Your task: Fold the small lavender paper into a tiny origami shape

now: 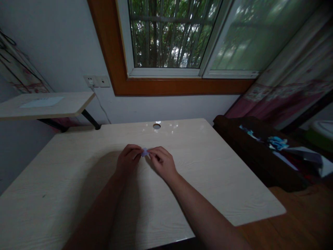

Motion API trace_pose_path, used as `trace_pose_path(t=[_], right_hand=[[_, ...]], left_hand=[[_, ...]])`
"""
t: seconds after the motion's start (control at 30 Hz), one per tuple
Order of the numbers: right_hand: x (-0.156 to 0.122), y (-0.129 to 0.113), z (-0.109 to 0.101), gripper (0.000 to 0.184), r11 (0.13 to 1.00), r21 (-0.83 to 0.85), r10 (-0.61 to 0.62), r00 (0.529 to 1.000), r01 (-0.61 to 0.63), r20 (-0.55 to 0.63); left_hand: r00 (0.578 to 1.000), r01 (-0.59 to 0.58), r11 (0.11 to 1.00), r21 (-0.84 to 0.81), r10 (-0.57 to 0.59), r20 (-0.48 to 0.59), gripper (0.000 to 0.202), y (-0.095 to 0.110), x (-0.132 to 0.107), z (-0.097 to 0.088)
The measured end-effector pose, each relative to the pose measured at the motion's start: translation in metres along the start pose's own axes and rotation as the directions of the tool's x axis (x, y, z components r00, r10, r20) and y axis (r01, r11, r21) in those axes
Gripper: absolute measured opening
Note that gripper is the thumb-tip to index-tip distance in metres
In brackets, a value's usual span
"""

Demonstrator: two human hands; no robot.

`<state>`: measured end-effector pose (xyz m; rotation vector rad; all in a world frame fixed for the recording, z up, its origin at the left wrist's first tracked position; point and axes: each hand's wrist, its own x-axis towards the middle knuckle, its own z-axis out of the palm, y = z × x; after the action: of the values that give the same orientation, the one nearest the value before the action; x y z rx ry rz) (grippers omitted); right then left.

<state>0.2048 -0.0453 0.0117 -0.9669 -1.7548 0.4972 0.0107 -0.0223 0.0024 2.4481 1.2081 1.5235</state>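
My left hand [128, 160] and my right hand [162, 162] meet over the middle of a pale wooden desk [78, 173]. Both pinch a small pale lilac piece [144, 151], which looks like folded paper, from either side with curled fingertips. Most of the piece is hidden by my fingers, so its shape is unclear. The hands rest on or just above the desktop.
A round cable hole [156, 126] sits near the desk's far edge. A raised side shelf [47, 104] stands at the left, with a wall socket [96, 81] behind it. Dark wooden furniture with scattered paper [278, 144] lies to the right, under a window [166, 34].
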Motion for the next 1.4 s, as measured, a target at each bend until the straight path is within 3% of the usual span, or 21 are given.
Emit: trace_pose_path(t=[0.23, 0.47, 0.67, 0.8, 0.97, 1.2, 1.4], right_hand=[[0.001, 0.002, 0.002, 0.019, 0.991, -0.009, 0.133, 0.990, -0.133, 0.041], [-0.002, 0.017, 0.012, 0.018, 0.945, 0.169, 0.267, 0.959, -0.279, 0.091], [-0.003, 0.025, 0.015, 0.025, 0.852, 0.339, 0.392, 0.916, -0.398, 0.091], [-0.001, 0.024, 0.014, 0.026, 0.831, 0.362, 0.419, 0.903, -0.423, 0.093], [-0.002, 0.023, 0.014, 0.026, 0.844, 0.340, 0.409, 0.908, -0.415, 0.093], [-0.001, 0.022, 0.012, 0.027, 0.847, 0.299, 0.415, 0.898, -0.439, 0.142], [0.001, 0.021, 0.011, 0.028, 0.827, 0.326, 0.434, 0.889, -0.458, 0.149]], left_hand=[[0.999, -0.043, 0.999, 0.019, 0.043, 0.014, 0.011, 0.002, 0.000, 0.000], [0.999, -0.036, 0.999, -0.029, 0.037, 0.023, 0.018, 0.005, 0.003, 0.001], [0.981, 0.194, 0.956, -0.220, -0.193, 0.030, 0.020, 0.008, 0.004, 0.002], [0.932, 0.362, 0.851, -0.380, -0.342, 0.121, 0.015, 0.008, 0.001, 0.007], [0.864, 0.489, 0.731, -0.477, -0.482, 0.147, 0.031, 0.004, -0.002, 0.017], [0.816, 0.543, 0.612, -0.575, -0.545, 0.191, 0.027, 0.006, -0.001, 0.018], [0.826, 0.544, 0.584, -0.602, -0.499, 0.262, 0.024, 0.008, -0.001, 0.017]])
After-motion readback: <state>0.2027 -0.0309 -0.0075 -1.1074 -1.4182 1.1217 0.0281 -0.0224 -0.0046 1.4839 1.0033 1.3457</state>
